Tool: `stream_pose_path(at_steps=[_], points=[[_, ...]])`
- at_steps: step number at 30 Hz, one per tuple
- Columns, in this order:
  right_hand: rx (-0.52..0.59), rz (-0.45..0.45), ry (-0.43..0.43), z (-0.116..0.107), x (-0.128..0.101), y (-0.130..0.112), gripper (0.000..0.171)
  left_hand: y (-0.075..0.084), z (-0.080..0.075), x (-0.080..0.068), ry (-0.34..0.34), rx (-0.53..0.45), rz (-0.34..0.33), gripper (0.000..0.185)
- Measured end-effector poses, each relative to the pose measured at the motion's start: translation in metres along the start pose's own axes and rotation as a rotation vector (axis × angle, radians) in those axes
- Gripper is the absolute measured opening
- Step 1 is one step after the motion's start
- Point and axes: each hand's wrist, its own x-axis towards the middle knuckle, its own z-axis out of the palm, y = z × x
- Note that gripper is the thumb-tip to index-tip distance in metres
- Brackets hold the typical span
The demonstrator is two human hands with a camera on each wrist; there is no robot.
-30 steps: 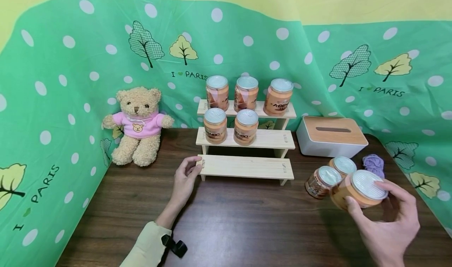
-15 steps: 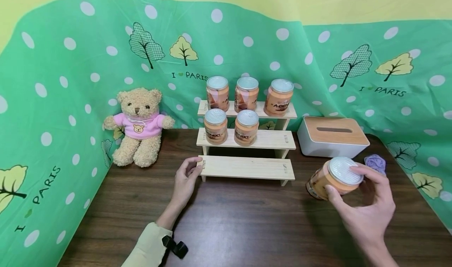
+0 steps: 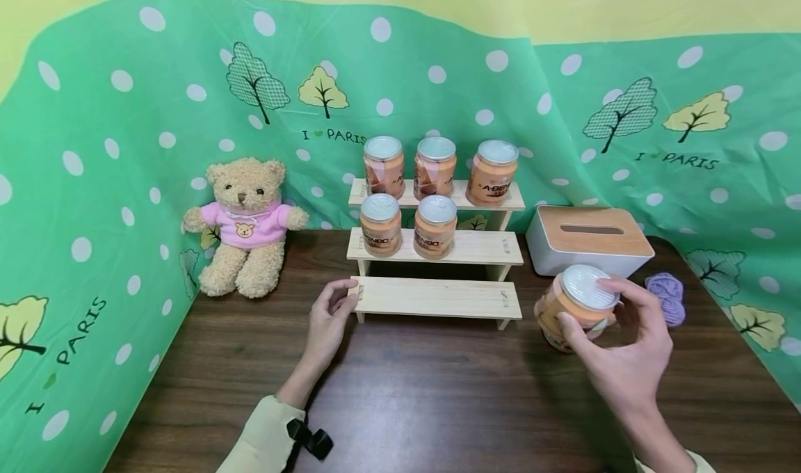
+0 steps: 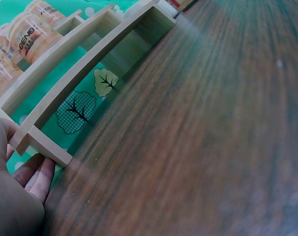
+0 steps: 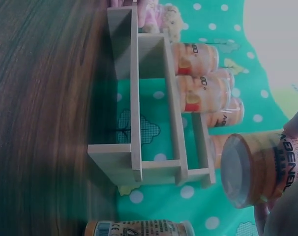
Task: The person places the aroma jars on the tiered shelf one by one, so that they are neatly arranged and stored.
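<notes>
My right hand (image 3: 626, 351) grips a jar (image 3: 587, 289) with a silvery lid and orange contents, thumb on the near side and fingers around the far side. It is raised over the right of the table, and its base (image 5: 235, 169) shows in the right wrist view. Under it, mostly hidden, stands another jar (image 5: 139, 228). My left hand (image 3: 328, 316) pinches the left end of the lowest step of a three-step wooden stand (image 3: 432, 298). That step is bare. Two jars (image 3: 435, 228) stand on the middle step, left and centre, and three jars (image 3: 494, 174) on the top one.
Behind the held jar is a tissue box (image 3: 591, 231) with a wooden lid. A ball of purple yarn (image 3: 666, 299) lies right of it. A teddy bear (image 3: 244, 229) in a pink top sits at the left. A green patterned cloth (image 3: 438, 90) hangs behind everything.
My right hand has carried the jar leftward and slightly back, over the jars on the table, uncovering the yarn. The left hand stays at the stand's end.
</notes>
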Motion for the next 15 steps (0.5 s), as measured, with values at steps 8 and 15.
stream_pose_path(at_steps=[8,15], points=[[0.065,0.004,-0.018,0.014,0.005,0.003,0.064,0.001,0.000,0.000,-0.001,-0.002,0.001,0.026],[0.046,0.005,-0.033,0.025,0.008,0.005,0.064,0.001,0.000,0.000,0.001,0.009,-0.005,0.026]])
